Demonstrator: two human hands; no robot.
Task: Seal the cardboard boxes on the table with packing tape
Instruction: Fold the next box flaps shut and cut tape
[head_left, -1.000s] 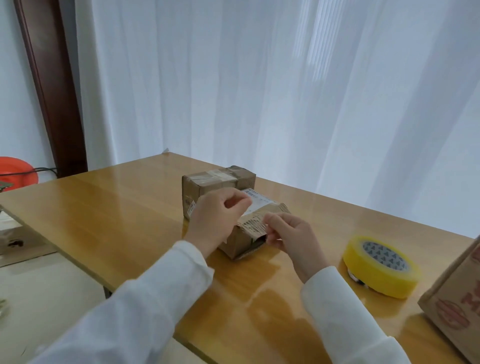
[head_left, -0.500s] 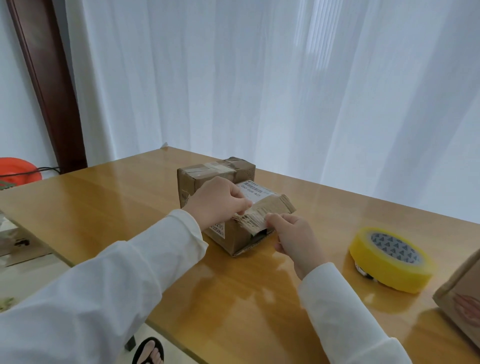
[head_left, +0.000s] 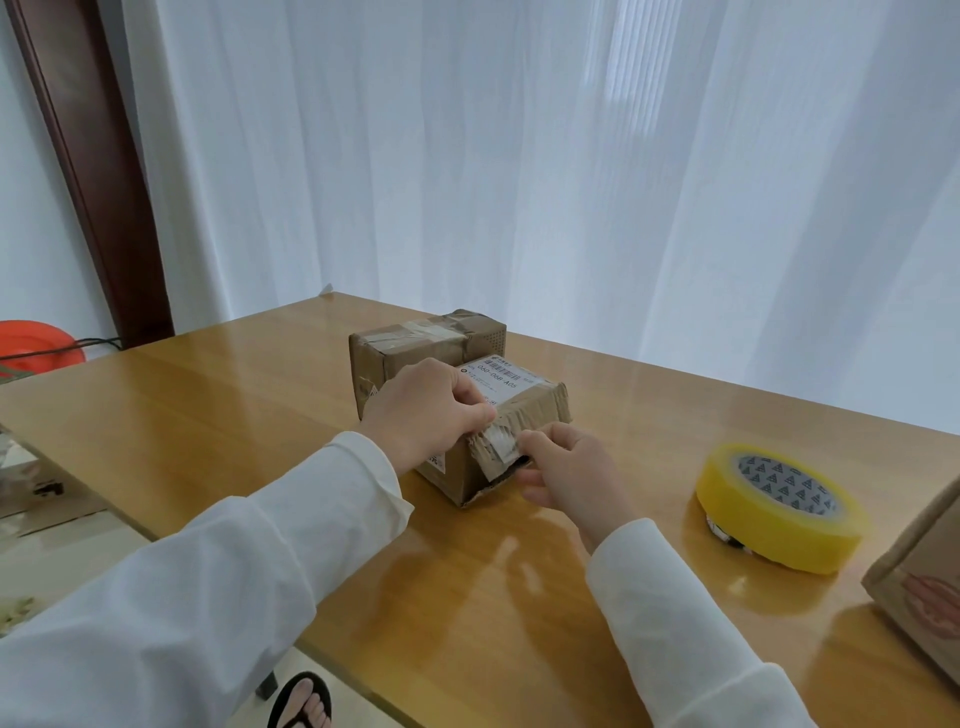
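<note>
Centrally in the frame, a small cardboard box (head_left: 511, 415) sits on the wooden table (head_left: 208, 415), its torn end flap turned toward the person. The left hand (head_left: 431, 415) rests over the box's near top edge, fingers curled and pinching the ragged flap with its strip of old tape (head_left: 498, 449). The right hand (head_left: 571, 475) meets it from the right, thumb and fingers pinching the same flap just beside the left fingertips. A second box (head_left: 415, 343), already taped across its top, stands touching the first on its far side. A yellow roll of packing tape (head_left: 779, 506) lies flat at the right, well apart from both hands. A third box (head_left: 919, 582) shows partly at the lower right edge. White curtains (head_left: 571, 156) fill the upper frame.
</note>
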